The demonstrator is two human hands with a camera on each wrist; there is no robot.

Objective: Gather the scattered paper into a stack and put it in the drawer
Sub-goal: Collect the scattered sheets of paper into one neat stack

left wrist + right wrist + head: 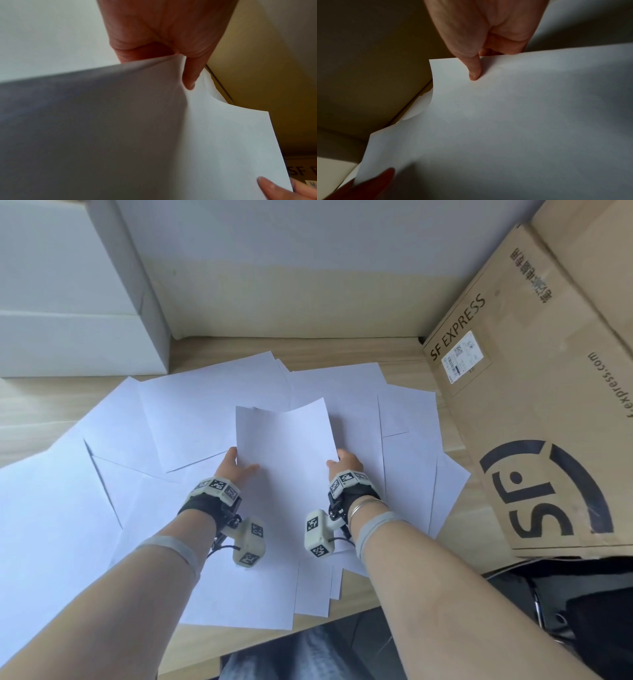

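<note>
Gathering looks barely begun: both hands, left hand (236, 465) and right hand (346, 462), pinch a thin held stack (286, 446) above loose sheets (191, 412) strewn across the bench (30, 412), no drawer visible.

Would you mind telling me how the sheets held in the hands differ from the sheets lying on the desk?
The held sheets are lifted and curved, pinched at either side by the left hand and right hand; the loose sheets lie flat on the desk. The held sheets are roughly aligned together; the loose sheets fan out at many angles, overlapping. Both are plain white paper.
</note>
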